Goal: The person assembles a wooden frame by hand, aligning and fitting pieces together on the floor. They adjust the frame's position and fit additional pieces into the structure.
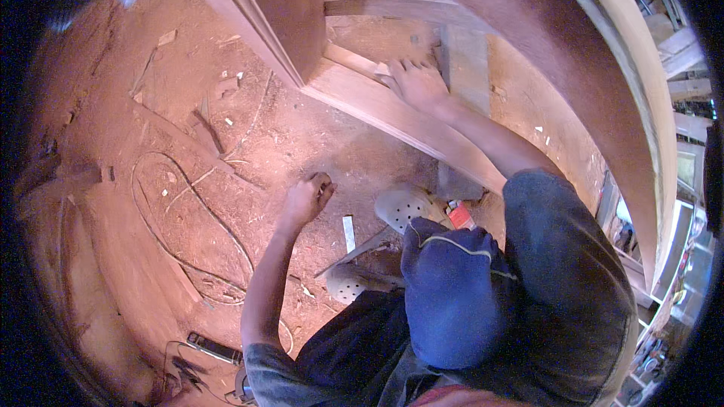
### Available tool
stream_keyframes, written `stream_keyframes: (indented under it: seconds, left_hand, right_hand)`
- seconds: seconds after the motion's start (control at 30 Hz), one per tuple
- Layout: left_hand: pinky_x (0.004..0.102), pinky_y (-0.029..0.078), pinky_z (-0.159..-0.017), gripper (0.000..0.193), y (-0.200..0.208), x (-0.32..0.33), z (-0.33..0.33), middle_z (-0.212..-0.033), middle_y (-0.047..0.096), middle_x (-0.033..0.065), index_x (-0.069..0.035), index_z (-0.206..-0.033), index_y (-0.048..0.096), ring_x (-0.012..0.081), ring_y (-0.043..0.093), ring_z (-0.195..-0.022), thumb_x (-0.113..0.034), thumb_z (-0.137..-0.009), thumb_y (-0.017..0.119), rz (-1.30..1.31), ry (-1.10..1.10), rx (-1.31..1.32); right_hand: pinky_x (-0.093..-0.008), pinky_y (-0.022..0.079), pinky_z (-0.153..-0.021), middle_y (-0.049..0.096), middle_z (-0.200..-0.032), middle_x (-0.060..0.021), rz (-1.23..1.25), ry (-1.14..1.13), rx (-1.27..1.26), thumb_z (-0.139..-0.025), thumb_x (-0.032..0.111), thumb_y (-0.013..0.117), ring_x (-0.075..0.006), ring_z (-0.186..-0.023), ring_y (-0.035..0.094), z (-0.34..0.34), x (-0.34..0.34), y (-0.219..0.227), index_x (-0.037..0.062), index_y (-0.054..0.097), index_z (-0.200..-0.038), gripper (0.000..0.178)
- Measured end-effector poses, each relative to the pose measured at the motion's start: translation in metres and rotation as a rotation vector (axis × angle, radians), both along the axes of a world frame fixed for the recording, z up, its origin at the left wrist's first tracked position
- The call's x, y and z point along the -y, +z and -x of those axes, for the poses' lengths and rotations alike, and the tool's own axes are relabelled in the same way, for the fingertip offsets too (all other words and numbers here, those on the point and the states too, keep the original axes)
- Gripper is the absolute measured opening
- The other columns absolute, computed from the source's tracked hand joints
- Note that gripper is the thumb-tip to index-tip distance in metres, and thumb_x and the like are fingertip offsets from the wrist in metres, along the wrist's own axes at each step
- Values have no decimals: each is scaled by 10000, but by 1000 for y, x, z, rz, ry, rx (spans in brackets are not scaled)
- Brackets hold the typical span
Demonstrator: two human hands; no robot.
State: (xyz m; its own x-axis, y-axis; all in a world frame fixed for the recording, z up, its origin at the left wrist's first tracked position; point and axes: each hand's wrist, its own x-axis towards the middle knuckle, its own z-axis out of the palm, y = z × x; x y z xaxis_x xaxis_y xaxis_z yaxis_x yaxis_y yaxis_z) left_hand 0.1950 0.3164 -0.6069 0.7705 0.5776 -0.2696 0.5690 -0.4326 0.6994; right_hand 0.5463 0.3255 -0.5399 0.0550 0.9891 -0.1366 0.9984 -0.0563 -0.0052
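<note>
My right hand (421, 87) rests on the inner edge of a reddish wooden frame (362, 105), to the right of its corner. Its fingers are bent, and a small pale piece (384, 72) shows between thumb and wood; what it is made of is too blurred to tell. Lower and to the left, my left hand (306, 202) hangs over the floor, apart from the wood. Its fingers are curled in, and no object shows in them. Grooved moulding runs along the frame's upper-left arm (241, 19).
A large wooden beam (543, 38) arches over the right side. On the dusty floor lie a looped cable (154, 224), a white strip (348, 233) and wood scraps (207, 132). Near my clogs (407, 207) is a red and white packet (459, 215). A black device (214, 348) lies lower left.
</note>
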Motion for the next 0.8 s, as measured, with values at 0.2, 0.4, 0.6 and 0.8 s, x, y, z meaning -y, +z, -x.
stream_keyframes:
  seconds: [0.2,0.4,0.6,0.8]
  left_hand:
    - [462,526,-633,167,19,-1,-11,-876,670,193,-53,-930,625,377,672,-738,-214,-908,660,28,207,164]
    - [448,526,-623,175,19,1,-15,-865,662,186,-39,-925,616,372,658,-713,-209,-911,654,-13,68,159]
    - [448,530,-645,159,22,3,-28,-863,658,181,-44,-936,629,361,654,-698,-197,-906,655,11,98,232]
    - [441,538,-654,186,27,5,-47,-880,668,183,-40,-935,630,350,682,-762,-224,-911,650,9,34,148]
  right_hand:
    - [-503,508,-910,661,-1054,-219,-248,60,62,-995,337,458,-373,-1063,634,-38,70,-21,16,559,-1105,354]
    - [-458,539,-802,657,-996,-218,-161,55,-17,-1001,346,473,-364,-964,660,-12,12,-11,-3,519,-1198,403]
    - [-461,558,-785,673,-1014,-212,-420,97,65,-1006,339,470,-382,-856,686,-51,67,-32,6,533,-1144,365]
    - [-487,512,-907,594,-1215,-269,-39,-56,-74,-1002,406,456,-394,-1078,621,-10,17,-11,0,522,-1159,440]
